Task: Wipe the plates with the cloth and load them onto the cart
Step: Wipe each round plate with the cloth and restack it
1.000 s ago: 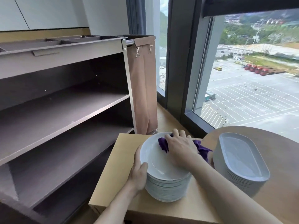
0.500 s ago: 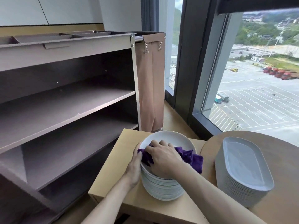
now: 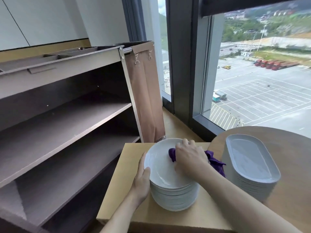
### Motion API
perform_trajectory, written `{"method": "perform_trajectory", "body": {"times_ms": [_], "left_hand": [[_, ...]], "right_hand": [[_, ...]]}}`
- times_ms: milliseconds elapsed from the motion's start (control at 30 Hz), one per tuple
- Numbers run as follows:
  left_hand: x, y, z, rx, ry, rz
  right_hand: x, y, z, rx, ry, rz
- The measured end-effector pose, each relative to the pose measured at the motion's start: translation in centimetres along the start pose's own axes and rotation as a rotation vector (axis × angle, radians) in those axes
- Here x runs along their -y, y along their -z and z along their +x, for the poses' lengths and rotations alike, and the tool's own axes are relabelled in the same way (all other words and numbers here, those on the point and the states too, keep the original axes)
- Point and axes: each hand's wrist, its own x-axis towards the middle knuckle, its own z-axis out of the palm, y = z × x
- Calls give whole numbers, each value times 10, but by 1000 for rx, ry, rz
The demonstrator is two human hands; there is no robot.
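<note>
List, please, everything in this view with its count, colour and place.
round plates: one stack, white, on the square table
oval plates: one stack, pale grey, on the round table
cloth: one, purple, on the top round plate
cart: one, dark brown, left
bag: one, tan, hanging on the cart's right end
square table: one, light wood, centre
round table: one, wood, right
window: two panes, dark-framed, behind
left hand: holds the stack's left rim
right hand: grips the cloth

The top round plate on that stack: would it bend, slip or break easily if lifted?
The top round plate looks like glazed ceramic, so it is probably rigid and breakable if dropped. Its glossy surface may be slippery; the left hand steadies its rim while the right hand presses a purple cloth on it. It sits flat, so unlikely to roll.
</note>
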Motion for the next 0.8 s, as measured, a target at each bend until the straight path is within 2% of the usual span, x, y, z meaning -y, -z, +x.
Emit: {"method": "perform_trajectory", "body": {"times_ms": [100, 233, 333, 600, 800], "left_hand": [[6, -1, 4, 9, -4, 7], [10, 4, 11, 69, 3, 95], [8, 7, 10, 119, -83, 74], [10, 13, 4, 87, -40, 39], [4, 13, 2, 100, -29, 117]], "right_hand": [[9, -6, 16, -38, -41, 6], [40, -18, 30, -38, 77, 74], [55, -21, 33, -14, 135, 113], [47, -8, -2, 138, 266, 146], [23, -9, -22, 121, 205, 22]]}}
